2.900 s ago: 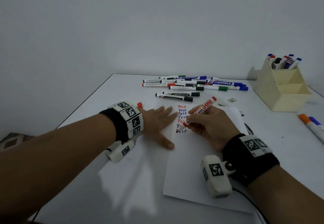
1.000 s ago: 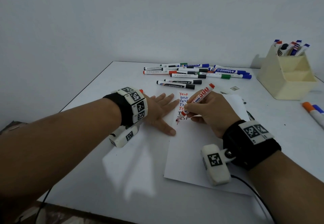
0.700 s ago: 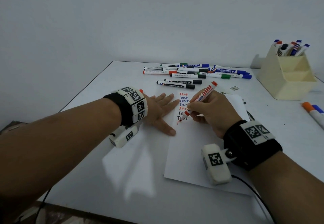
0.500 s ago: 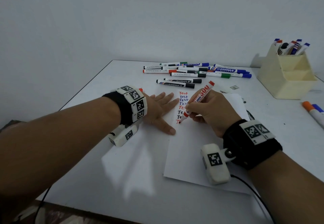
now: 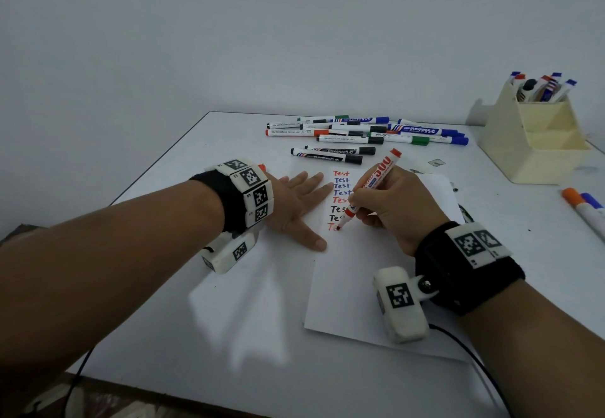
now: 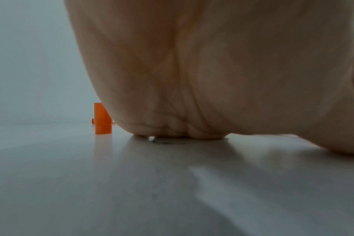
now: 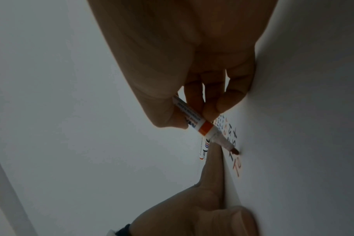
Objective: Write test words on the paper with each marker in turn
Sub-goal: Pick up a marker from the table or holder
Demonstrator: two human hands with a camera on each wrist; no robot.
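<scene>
A: On the white surface [image 5: 163, 303], why is the left hand [image 5: 294, 201] lying flat, fingers straight and spread?

B: It is pressing along the left edge of the paper [image 5: 376, 280], probably to keep the sheet from sliding while the right hand [image 5: 396, 211] is writing.

A: And the right hand?

B: Its fingers are pinching an orange marker [image 5: 370, 188] low on the barrel, tilted with the tip down, touching the paper at the bottom of the column of words [image 5: 340, 199]. The heel of the hand is resting on the sheet, likely for steadiness.

A: How many words are showing?

B: Seven lines are reading as "Test" or its start, with an eighth, in orange, just being begun; the hand is hiding some endings.

A: Other things?

B: One orange cap [image 6: 102, 119] is standing just beside the left hand. About a dozen markers [image 5: 366, 132] are lying loose beyond the paper; overlap is blurring the exact count. Two more [image 5: 586, 211] are lying at the right edge, and roughly five are standing in one cream holder [image 5: 537, 149].
</scene>
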